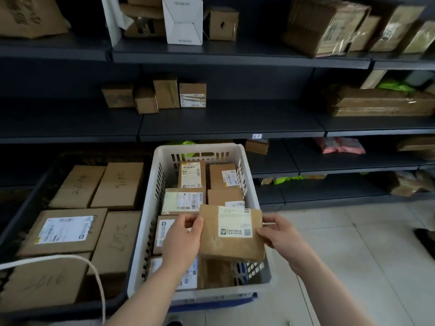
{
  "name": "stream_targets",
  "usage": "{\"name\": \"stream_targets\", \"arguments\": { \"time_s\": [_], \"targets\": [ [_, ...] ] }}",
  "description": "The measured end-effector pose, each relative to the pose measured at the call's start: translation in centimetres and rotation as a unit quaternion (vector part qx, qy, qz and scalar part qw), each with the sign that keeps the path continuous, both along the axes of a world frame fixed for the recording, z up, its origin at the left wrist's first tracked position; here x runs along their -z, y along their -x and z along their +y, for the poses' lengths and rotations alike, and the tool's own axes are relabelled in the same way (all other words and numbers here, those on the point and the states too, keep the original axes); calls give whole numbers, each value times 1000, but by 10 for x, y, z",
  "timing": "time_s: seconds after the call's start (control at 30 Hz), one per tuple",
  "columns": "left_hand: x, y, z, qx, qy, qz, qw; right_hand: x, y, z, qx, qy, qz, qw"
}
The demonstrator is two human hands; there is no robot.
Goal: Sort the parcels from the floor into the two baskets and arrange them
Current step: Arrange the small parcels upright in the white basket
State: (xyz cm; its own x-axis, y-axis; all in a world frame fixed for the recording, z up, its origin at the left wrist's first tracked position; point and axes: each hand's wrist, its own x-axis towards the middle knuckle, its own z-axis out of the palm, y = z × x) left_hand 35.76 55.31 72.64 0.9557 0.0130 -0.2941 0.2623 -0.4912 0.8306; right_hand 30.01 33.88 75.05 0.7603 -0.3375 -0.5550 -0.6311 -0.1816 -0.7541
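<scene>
- Step in hand: we judge this to be the placing step. One brown parcel (231, 234), white label up, is held over the near right part of the white basket (250, 184).
- Left hand (182, 240): it pinches the parcel's left edge, thumb on the top face, fingers hidden beneath.
- Right hand (280, 234): it grips the right edge, fingers curled round the side.
- Parcel attitude: slightly tilted, its near right corner overhanging the basket's right wall. We cannot tell whether its underside touches the parcels below, because the parcel itself hides the contact.
- White basket contents: small parcels (183, 201) lie flat in two columns, labels mostly up. A brown one shows beneath the held parcel.
- Dark basket (26, 208), just beside on the left: it holds the large boxes (77, 187), several with handwritten numbers. The sort appears to go by size.
- Next move, in our judgement: shift the parcel leftward off the wall, level it, lower it onto the near right stack, square it with its neighbours, then release both hands.
- Progress: both baskets look well filled and no parcel shows on the visible tiled floor (353, 255), so we judge the task late.
</scene>
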Motion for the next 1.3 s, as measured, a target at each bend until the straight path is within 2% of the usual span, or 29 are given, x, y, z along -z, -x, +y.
{"name": "stream_targets", "arguments": {
  "time_s": [0.23,0.37,0.53,0.67,0.87,1.17,1.3],
  "targets": [
    [18,46,-11,22,-21,22,999,2,25,-9,-117,43,3,992],
    [26,50,-8,35,-38,29,998,6,25,-6,-155,133,-5,979],
    [28,40,-13,32,-18,58,998,16,21,-6,-178,232,-28,956],
    [39,43,-14,56,-47,92,993,28,22,-7,-222,273,16,936],
    [55,47,-16,85,-97,91,988,45,16,0,-271,362,70,889],
    [73,50,-17,146,-189,103,966,59,10,14,-361,388,128,839],
    [74,51,-19,153,-196,105,963,59,12,13,-368,393,130,832]
  ]
}}
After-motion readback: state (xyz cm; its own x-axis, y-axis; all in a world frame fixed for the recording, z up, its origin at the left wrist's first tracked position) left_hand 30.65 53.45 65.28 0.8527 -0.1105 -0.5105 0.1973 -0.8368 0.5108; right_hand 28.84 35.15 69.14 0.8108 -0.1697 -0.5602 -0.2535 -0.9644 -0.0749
